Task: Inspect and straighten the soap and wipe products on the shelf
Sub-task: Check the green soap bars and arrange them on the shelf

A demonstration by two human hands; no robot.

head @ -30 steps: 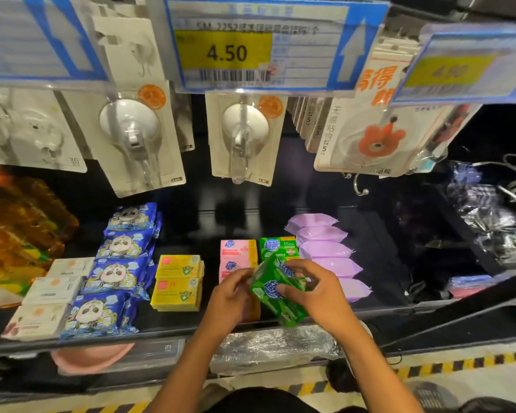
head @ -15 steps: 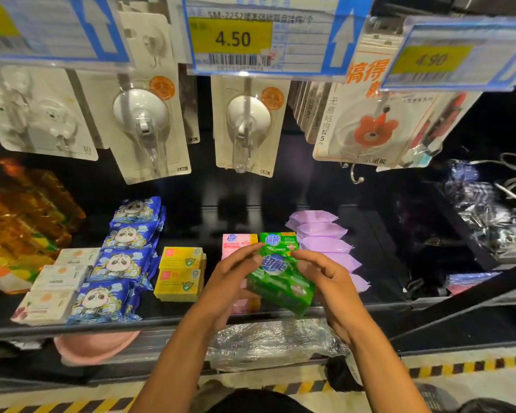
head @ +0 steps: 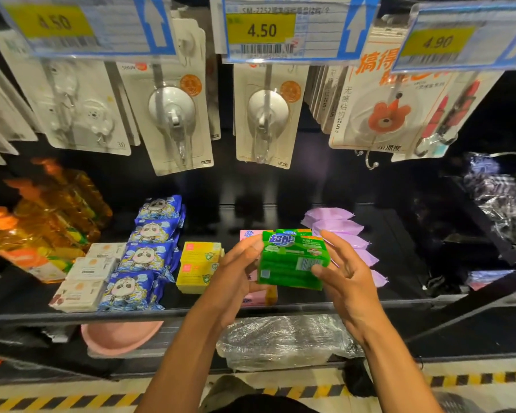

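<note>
**Holding a green soap pack over the front of the shelf**

Both hands are keeping the green soap pack point(head: 292, 259) lifted clear of the shelf point(head: 72, 315), just in front of the pink soap packs point(head: 249, 235), with its printed face tilting up towards the camera. The left hand point(head: 236, 272) is curling its fingers round the pack's left edge and gripping it. The right hand point(head: 349, 281) is fanning out loosely: its thumb tip is touching the barcode face, its index finger is lying by the upper right corner, and the other fingers are standing off the pack.

The raised pack and the left hand are covering most of the pink soap row. A second green pack point(head: 295, 231) is peeking out directly behind. The right hand is hiding part of the purple wipe packs point(head: 340, 231), which are lying overlapped in a row running back.

To the left, yellow soap boxes point(head: 198, 266) are sitting stacked, then blue panda wipe packs point(head: 143, 257), then white soap boxes point(head: 87, 269), with orange bottles point(head: 42, 234) at the far left. Carded hooks point(head: 176, 114) are hanging overhead beneath price tags point(head: 262, 29). Below the shelf, a pink basin point(head: 119, 338) and a plastic-wrapped bundle point(head: 280, 341) are resting.
</note>
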